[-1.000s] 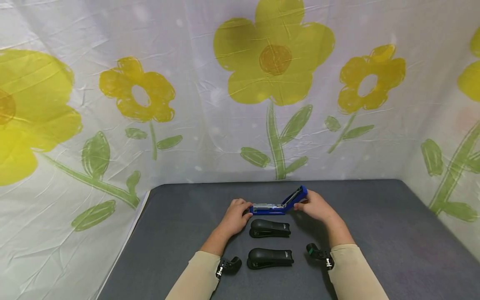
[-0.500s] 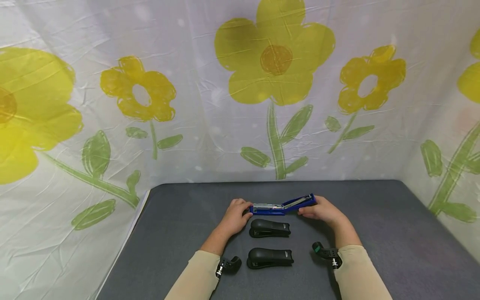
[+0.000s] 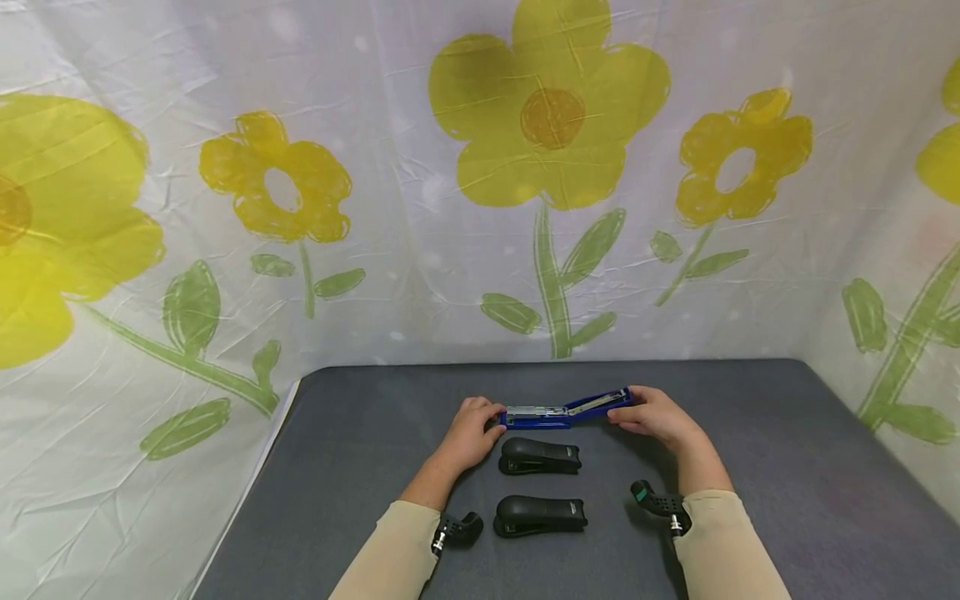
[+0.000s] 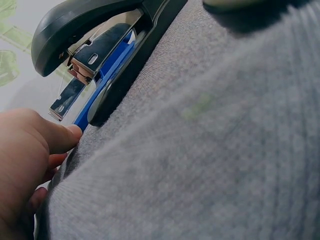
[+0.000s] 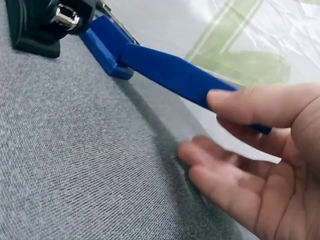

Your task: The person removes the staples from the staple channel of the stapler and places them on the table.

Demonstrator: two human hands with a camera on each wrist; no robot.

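A blue stapler (image 3: 536,423) lies opened out on the dark table, its base flat and its upper arm folded back to the right at a low tilt. At the base's left end, my left hand (image 3: 467,435) holds it; in the left wrist view the thumb presses the blue base (image 4: 84,116). My right hand (image 3: 663,421) pinches the far end of the raised arm. The right wrist view has the blue arm (image 5: 172,75) between thumb and index finger, the other fingers loose below. Metal staple parts show along the inside.
Two black staplers (image 3: 540,457) lie in a column nearer me, the closer one (image 3: 542,516) between my forearms. The grey cloth-covered table (image 3: 360,467) ends at a white curtain (image 3: 405,275) printed with yellow flowers.
The stapler's upper arm has swung down to the right, from steep to nearly flat. My right hand has moved right with it. The left hand stays at the base.
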